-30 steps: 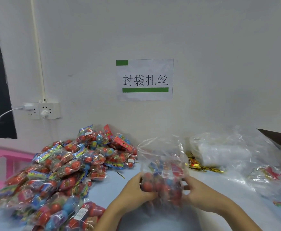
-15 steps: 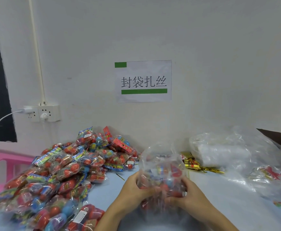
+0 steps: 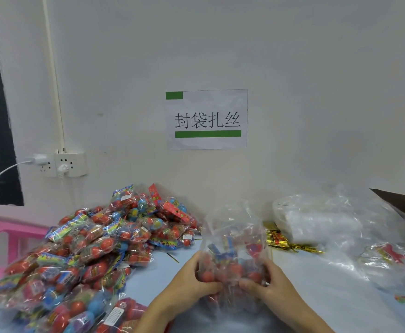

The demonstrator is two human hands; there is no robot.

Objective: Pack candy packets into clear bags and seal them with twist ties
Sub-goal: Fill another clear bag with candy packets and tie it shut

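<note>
Cupping the filled clear plastic bag (image 3: 232, 255) from both sides, the left hand (image 3: 192, 282) and the right hand (image 3: 266, 282) curl their fingers round its lower half, where red and blue candy packets show through the film; the bag stands upright on the pale blue desk (image 3: 317, 280), its crumpled mouth gaping above and not yet tied; the grip sits low, so the loose top could flop over and spill packets if the bag tips; squeezing the slick film might also push packets up and out, or split a seam; the bundle of gold foil twist ties (image 3: 278, 239) lies just beside the bag on the right, so reaching for one means freeing a hand, and the bag may then slump; the big heap of bright wrapped candy packets (image 3: 95, 251) at left sits close enough to snag.
</note>
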